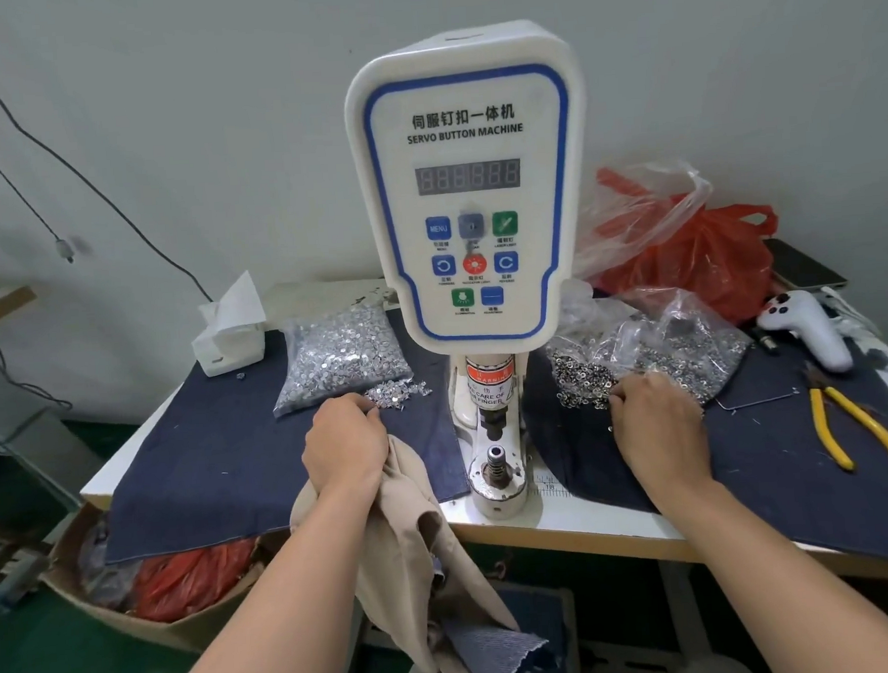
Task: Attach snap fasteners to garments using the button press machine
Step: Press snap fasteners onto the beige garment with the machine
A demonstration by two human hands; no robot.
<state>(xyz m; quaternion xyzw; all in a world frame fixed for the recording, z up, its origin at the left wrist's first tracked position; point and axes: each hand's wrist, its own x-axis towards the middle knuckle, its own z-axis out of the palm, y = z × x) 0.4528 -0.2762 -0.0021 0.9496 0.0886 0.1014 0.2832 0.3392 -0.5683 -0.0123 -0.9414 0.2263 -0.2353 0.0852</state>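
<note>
Hands split at the button press machine [470, 232] on our table [585, 527]: our left hand [345, 443] grips the beige garment [416, 533] beside loose silver snaps [396, 392], while our right hand [657, 428] rests curled on the ring fasteners [585, 375], grasp unclear.

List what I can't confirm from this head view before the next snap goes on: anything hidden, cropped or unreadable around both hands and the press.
- Left hand fingertips: curled under at the silver studs; whether any is picked up is hidden.
- Right hand fingertips: buried in the ring fasteners; same doubt.
- Beige garment: runs off the bottom edge.
- Display: digits unreadable.
- Lower die: too small to tell whether it is loaded.
</note>
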